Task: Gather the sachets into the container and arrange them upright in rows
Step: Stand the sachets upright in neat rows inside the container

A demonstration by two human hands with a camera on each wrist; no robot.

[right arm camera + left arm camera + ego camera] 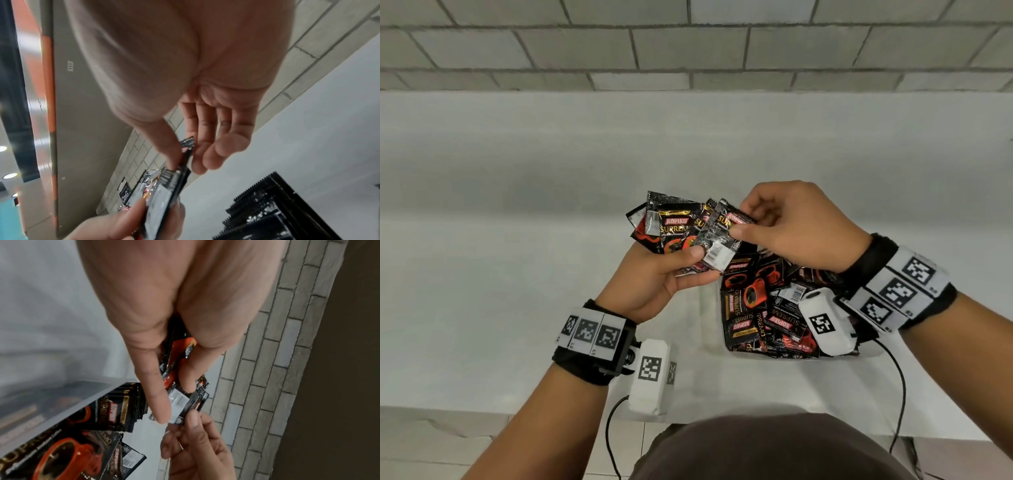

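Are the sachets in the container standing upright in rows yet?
No, the sachets lie jumbled flat in the container.

Your black foil sachets (674, 228) carry a red logo band, gold lettering and an orange-red cup picture (a white barcode patch shows on the backs). The loose pile of black sachets (756, 308) in your clear plastic container (98, 395) repeats that same print. Your pale grey surface (517, 240) is plain, and the wall behind it is grey brick (688, 51) with darker joints. Your black wristbands (592, 337) bear white panels with black square-code markings.
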